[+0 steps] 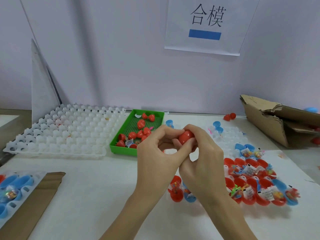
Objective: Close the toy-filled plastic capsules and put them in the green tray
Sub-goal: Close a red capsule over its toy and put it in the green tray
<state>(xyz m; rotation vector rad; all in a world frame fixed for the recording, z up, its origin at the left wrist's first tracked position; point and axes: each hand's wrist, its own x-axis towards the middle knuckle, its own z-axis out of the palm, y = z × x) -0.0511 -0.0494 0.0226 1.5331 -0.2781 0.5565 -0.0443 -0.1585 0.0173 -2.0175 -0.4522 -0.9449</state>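
- Both hands meet just in front of the green tray point(121, 134), raised above the white table point(97, 196).
- The left hand point(159, 153) has its fingers curled, and its thumb and fingertips pinch one end of a red capsule point(186, 137).
- The right hand point(204, 160) wraps its fingers and thumb round the same capsule from the other side, so the capsule is gripped between the two hands.
- The capsule looks closed, though the fingers hide most of its seam.
- Inside the green tray lie several red capsules point(141, 123), some closed and some still showing toy packets.
- To the left of the tray, touching its side, sits a large white holder tray point(69, 132) with rows of cups.
- To the right of the tray and nearer the person, a cluster of open red and blue capsule halves point(256, 184) holds small wrapped toys.
- Far right of the tray stands a torn cardboard box point(277, 122).
- Behind the tray, on the wall, hangs a paper sign point(206, 25) with a blue bar.
- Far to the left of the tray, at the near table edge, more blue capsule halves point(12, 187) lie beside a cardboard strip point(39, 196).
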